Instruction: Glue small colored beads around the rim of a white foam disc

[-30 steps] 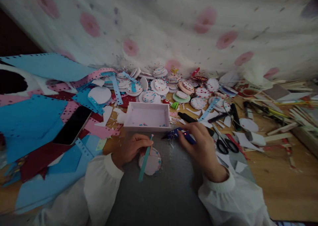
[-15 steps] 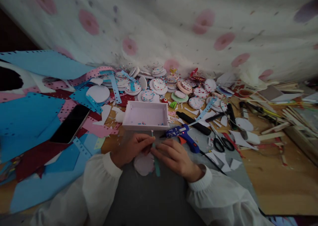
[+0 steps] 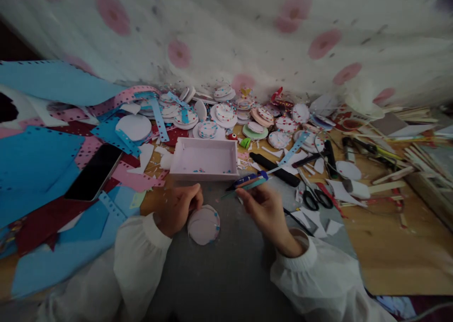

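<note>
White disc (image 3: pixel 204 226) just beside left hand (image 3: pixel 181 209), curled, can't tell if gripping; right hand (image 3: pixel 264 213), apart, pinches teal stick (image 3: pixel 255 184).

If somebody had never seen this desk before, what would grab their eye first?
Probably the heap of mostly white, dotted discs along the back of the table, below the flowered cloth. Next, the bright blue sheets spread on the left. Then, over the grey mat in front, the right hand holding a teal stick, and the left hand close by a pale disc.
</note>
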`<state>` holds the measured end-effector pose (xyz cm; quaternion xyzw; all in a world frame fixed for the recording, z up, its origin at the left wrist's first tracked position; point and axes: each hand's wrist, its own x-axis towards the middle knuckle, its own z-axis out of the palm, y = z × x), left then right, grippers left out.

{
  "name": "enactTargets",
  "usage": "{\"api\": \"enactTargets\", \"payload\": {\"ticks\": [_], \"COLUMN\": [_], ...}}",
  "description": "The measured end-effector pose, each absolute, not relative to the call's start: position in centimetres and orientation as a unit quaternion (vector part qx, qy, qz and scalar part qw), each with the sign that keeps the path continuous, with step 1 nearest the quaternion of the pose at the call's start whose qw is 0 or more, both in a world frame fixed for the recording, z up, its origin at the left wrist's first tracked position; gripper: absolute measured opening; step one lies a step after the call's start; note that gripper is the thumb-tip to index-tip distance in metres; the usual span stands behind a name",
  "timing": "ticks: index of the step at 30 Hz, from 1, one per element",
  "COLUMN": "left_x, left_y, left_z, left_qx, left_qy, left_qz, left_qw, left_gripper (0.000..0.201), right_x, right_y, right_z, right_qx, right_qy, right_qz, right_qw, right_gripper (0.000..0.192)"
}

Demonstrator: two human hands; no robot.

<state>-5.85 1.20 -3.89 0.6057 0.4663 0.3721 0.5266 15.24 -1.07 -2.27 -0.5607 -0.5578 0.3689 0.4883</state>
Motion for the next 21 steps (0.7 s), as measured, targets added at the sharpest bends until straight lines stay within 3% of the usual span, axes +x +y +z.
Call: {"api": "enactTargets", "payload": {"ticks": [6,21], "left_x": [-5.4,-5.2], "left_y": [1.3,1.4], "left_z": [-3.5,-3.3], "left_qx": [0.636,0.621], "left_qy": [0.456,0.484], "left_qz": [0.322,0.323], "left_qw": [0.533,0.525], "left_gripper": [0.057,0.057], "right_x": [14.3,13.9], "right_y": [-1.7,-2.2], "right_z": [-3.6,-3.7], "right_qx": [-0.546,-0.494], "right_qy": [-0.618,-0.702], "right_qz": [0.358,0.264], "right_qw": [0.437,0.439], "right_gripper": [0.012,0.003]}}
